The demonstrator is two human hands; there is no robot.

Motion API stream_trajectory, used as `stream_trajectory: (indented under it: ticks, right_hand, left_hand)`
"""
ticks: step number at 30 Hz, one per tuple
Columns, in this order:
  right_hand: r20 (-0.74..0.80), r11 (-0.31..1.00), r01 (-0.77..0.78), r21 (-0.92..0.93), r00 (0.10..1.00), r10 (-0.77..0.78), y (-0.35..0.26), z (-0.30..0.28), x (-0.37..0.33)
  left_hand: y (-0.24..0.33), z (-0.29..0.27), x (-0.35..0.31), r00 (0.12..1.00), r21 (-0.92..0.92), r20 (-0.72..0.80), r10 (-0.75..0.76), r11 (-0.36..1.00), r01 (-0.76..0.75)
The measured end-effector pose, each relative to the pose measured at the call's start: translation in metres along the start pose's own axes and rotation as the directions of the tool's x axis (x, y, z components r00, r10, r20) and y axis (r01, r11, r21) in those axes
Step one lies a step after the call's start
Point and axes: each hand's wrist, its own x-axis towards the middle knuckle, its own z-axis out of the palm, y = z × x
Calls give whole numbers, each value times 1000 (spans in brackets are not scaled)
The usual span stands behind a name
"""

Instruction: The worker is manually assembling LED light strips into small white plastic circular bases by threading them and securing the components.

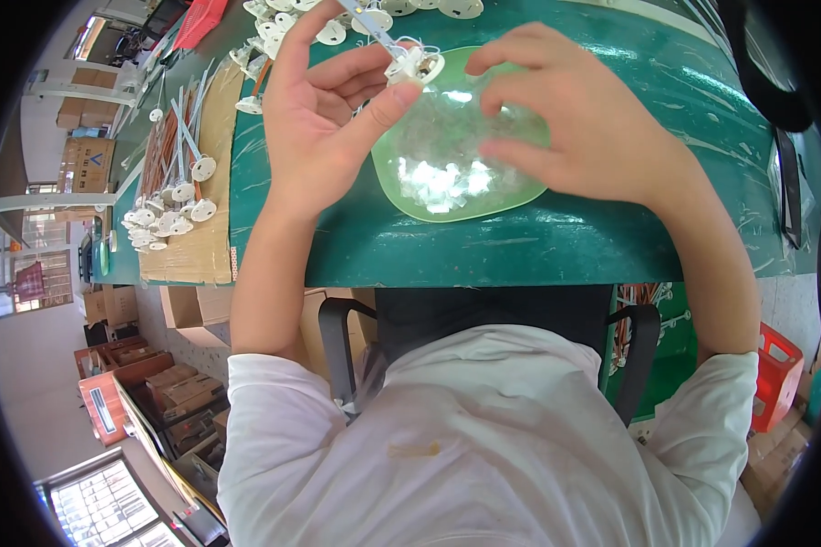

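Between its thumb and fingers, my left hand (317, 137) grips a narrow pale strip (371, 20) with a round white cap (417, 66) at its end; thin white wires loop around the cap. A light green tray (390, 187) lies on the table just below, filled with small clear pieces (442, 182) that glint in the light. Over the tray's right part hovers my right hand (579, 118), its fingers bent and apart, with nothing visible in them.
To the left, several strips with round white caps (182, 191) lie on a cardboard sheet (212, 251). More white caps (333, 32) are heaped at the far side of the green table (629, 251). A red basket (201, 23) stands far left, and a red crate (775, 378) sits low on the right.
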Motion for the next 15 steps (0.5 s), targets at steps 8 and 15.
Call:
stream_trajectory:
  ticks: [8,15]
  right_hand:
    - [30,995,61,-77,998,-59,-2,14,-5]
    - [62,985,33,172,997,-45,0,17,-2]
  left_hand:
    - [-7,-7,1,991,112,81,110,987,-119]
    - [4,3,-2,996,-61,55,-66,996,70]
